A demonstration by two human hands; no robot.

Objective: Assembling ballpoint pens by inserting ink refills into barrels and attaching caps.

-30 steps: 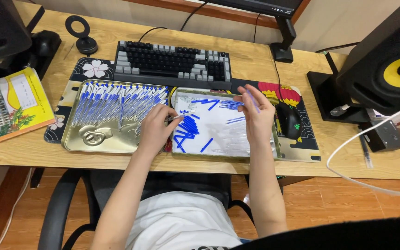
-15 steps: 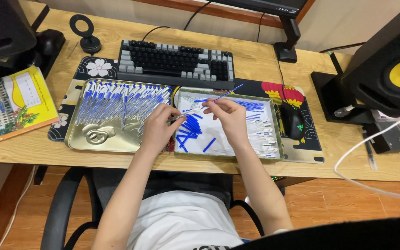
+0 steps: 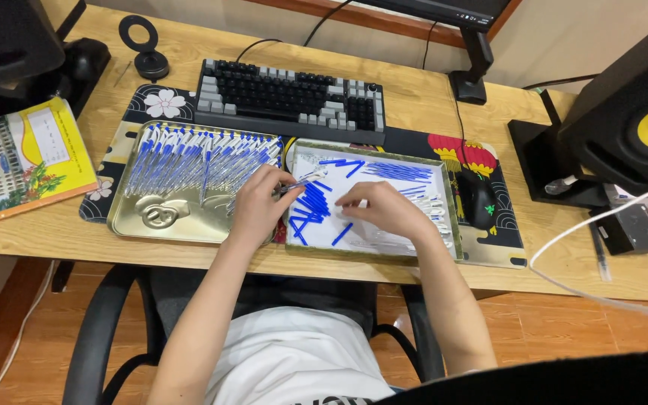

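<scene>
- Pen assembly well under way, by the look of it: left tray (image 3: 133,217) carries a full row of finished-looking blue-capped pens (image 3: 196,154) across its 12 o'clock half, bare metal at 6 o'clock.
- Plenty left, judging by the right tray (image 3: 450,214): loose blue caps (image 3: 313,206) heaped at 9 o'clock, thin refills (image 3: 395,171) at 12 to 1 o'clock, clear barrels (image 3: 433,214) at 3 o'clock.
- Left hand (image 3: 258,206) straddling both trays, fingers pinched round a single pen (image 3: 298,184) pointing towards 2 o'clock.
- Right hand (image 3: 384,210) flat over the right tray, fingers curled down; holding anything or not, cannot tell.
- Hard to count pens or parts; fingertips hidden, worktop cut off at 3 o'clock.
</scene>
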